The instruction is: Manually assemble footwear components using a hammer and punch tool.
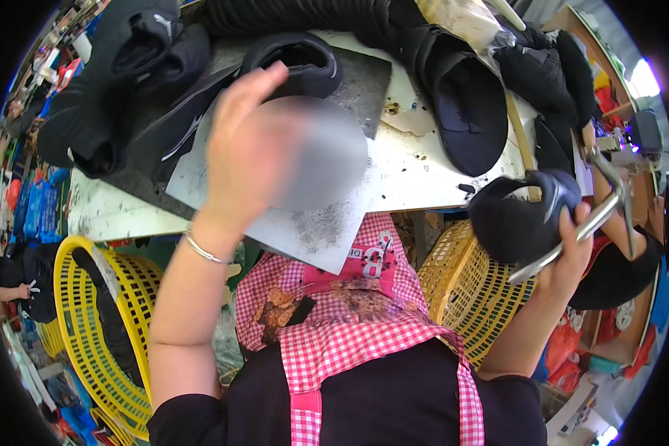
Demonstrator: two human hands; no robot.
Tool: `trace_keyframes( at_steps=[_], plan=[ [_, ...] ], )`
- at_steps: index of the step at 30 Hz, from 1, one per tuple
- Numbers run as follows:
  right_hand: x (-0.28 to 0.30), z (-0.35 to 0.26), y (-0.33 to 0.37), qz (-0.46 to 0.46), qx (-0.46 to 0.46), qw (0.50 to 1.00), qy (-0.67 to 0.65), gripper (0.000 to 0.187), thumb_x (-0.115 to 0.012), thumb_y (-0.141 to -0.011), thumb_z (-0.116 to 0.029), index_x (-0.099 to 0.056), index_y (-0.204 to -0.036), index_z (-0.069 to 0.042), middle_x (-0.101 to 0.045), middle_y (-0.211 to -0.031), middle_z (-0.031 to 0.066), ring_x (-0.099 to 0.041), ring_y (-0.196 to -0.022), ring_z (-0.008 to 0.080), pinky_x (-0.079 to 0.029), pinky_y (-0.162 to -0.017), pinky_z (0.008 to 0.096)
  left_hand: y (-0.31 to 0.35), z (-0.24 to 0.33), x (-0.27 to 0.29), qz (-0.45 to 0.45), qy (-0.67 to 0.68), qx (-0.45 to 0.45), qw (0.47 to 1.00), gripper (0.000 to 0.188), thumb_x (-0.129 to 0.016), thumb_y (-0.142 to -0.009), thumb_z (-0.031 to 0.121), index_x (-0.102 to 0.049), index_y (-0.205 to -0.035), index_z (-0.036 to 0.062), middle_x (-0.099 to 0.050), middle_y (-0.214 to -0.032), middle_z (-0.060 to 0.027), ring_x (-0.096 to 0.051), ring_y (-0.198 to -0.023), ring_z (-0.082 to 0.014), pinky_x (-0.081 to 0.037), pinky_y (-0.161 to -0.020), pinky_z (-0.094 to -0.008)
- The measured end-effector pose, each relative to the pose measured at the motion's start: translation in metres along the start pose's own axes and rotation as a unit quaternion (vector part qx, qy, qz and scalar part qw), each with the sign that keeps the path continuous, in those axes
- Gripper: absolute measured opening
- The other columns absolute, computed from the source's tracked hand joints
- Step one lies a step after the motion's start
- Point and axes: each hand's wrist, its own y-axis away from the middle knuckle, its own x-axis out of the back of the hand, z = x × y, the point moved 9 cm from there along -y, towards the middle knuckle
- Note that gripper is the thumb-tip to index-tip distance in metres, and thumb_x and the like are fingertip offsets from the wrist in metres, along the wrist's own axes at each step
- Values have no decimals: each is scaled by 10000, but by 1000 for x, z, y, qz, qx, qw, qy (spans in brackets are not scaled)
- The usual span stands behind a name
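Note:
My left hand (241,160) is raised over the near part of the table. One finger stretches up toward a black shoe upper (312,78); a grey blurred oval hides the others, and nothing shows in the hand. Out at the right, my right hand (569,260) grips another black shoe upper (509,227) by its side, its thumb on the outside. A bent metal bar (565,245) crosses in front of that hand; whether the hand also holds it, I cannot tell. Below my left hand lies a pale grey sheet (305,238), overhanging the table edge.
More black shoe uppers (137,97) and a black shoe piece (472,111) lie on the white table (416,182). Yellow plastic baskets (67,327) stand left and right below it. Another person's hand (11,292) shows at far left, and an arm at the right edge.

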Motion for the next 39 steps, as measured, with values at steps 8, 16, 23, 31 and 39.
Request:
trace_keyframes(
  at_steps=[8,16,23,31,39],
  plan=[
    [-43,152,-231,83,-105,976,-169,305,-561,-827,167,-393,-1082,176,-479,-1123,220,-628,-955,364,-609,-907,495,-19,-32,-17,-186,-54,-57,979,100,-716,-808,91,-626,-836,57,-614,-1255,-59,-575,-1148,-270,-357,-1081,-479],
    [-127,175,-250,68,-103,986,-113,291,-642,-918,-9,-455,-1129,67,-548,-939,147,-622,-683,257,-582,-550,306,15,91,50,-167,32,-135,976,172,-762,-646,115,-662,-784,95,-693,-1077,-73,-653,-848,-219,-449,-649,-338],
    [-160,75,-85,-180,70,972,134,242,-674,-948,-205,-505,-965,-32,-586,-734,48,-475,-493,53,-373,-415,208,116,121,0,-298,136,-116,938,129,-656,-756,196,-663,-772,69,-678,-986,-61,-647,-805,-142,-470,-575,-263],
    [-222,122,45,-398,-52,874,273,585,-938,-635,-221,-503,-972,-23,-509,-719,21,-448,-584,80,-409,-531,275,174,127,-43,-430,81,-225,871,137,-624,-769,178,-650,-844,67,-689,-1046,-87,-665,-833,-137,-525,-667,-253],
    [-235,109,22,-306,75,862,397,529,-881,-696,-265,-501,-952,1,-583,-734,135,-572,-659,249,-468,-640,390,128,94,-15,-320,129,-107,932,66,-611,-746,162,-590,-734,101,-554,-717,-6,-625,-653,-147,-487,-584,-292]
  ],
)
